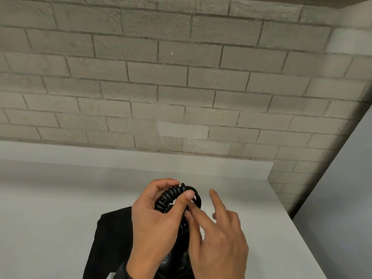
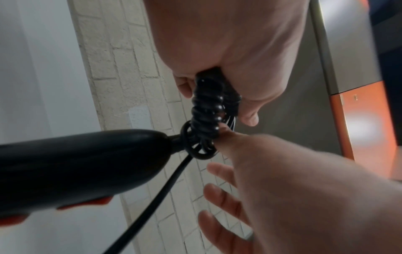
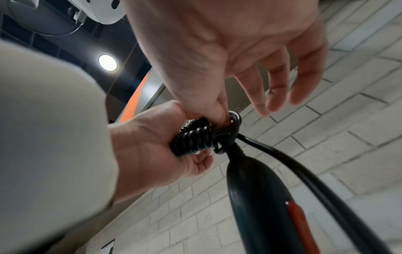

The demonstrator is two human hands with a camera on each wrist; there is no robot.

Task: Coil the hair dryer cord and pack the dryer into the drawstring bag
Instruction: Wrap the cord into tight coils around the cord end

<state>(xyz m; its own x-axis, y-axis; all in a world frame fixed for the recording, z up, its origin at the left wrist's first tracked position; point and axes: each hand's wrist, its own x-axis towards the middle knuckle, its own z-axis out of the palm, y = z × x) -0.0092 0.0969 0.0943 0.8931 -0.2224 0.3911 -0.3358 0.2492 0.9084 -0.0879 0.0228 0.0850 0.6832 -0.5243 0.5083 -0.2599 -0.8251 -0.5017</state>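
Left hand [image 1: 155, 214] curled round the cord [image 1: 171, 196], thumb clamped over the springy coils, the bundle held above the table [image 1: 60, 198] just in front of the chest. Right hand [image 1: 217, 238] beside it, thumb and a fingertip pinching a loose loop at the bundle's edge, forefinger and the rest spread and straight. Dryer [image 2: 76, 163] hanging below the coils, handle uppermost, a red switch along its side; straight run of the cord trailing down past it. Bag [image 1: 112, 234] lying flat on the table under the hands, black and limp, mouth not clearly seen from the head view, possibly toward the body. Counted: one dryer, one cord, one bag, two hands. Handling, as a judgement: cord rubbery and spring-wound, apt to uncoil the moment the clamp slackens, so best kept squeezed across all turns at once, not by a single loop; smooth sheath likely a little slippery. Dryer rigid, hard-shelled and probably the heaviest part, pulling on the strain relief where the cord enters the handle; better taken by the handle than left dangling from the coils. Bag soft and shapeless, likely needing one hand to hold the mouth wide while the other feeds the dryer in, bundle tucked alongside. Coiling seemingly near its end, packing not yet begun.
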